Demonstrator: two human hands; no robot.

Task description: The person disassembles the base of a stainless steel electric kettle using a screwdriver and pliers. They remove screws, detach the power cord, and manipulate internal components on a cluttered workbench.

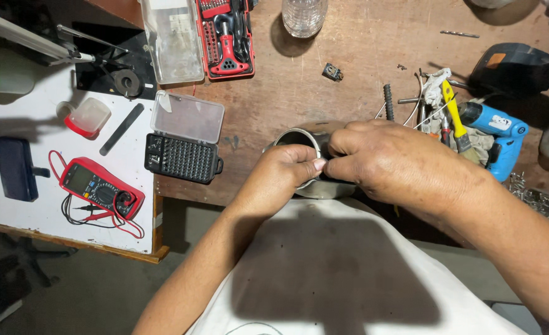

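The person stands at a brown wooden workbench point(349, 37) and holds a round metal cup point(296, 138) close to the body, at the near edge of the bench. The left hand point(280, 174) is clenched on the near rim of the cup, with the thumb and the fingers pinched together over the edge. The right hand point(386, 158) covers the right side of the cup; its fingers meet the fingertips of the left hand just at the rim. Whether the right hand grasps the cup itself or some small part at the rim, I cannot tell, because the fingers hide this place.

To the left of the grip, near, lies a black case of screwdriver bits point(181, 158) with its clear lid point(187, 116) open. Further left, well apart, a red multimeter point(97, 186) with its leads rests on a white board point(26, 124). Beyond the grip, away from the person, there is a red tool set point(226, 37) and a clear plastic bottle point(304, 15). To the right of the grip, just beside the right hand, lie a yellow-handled brush point(454, 118) and a blue cordless tool point(494, 127).
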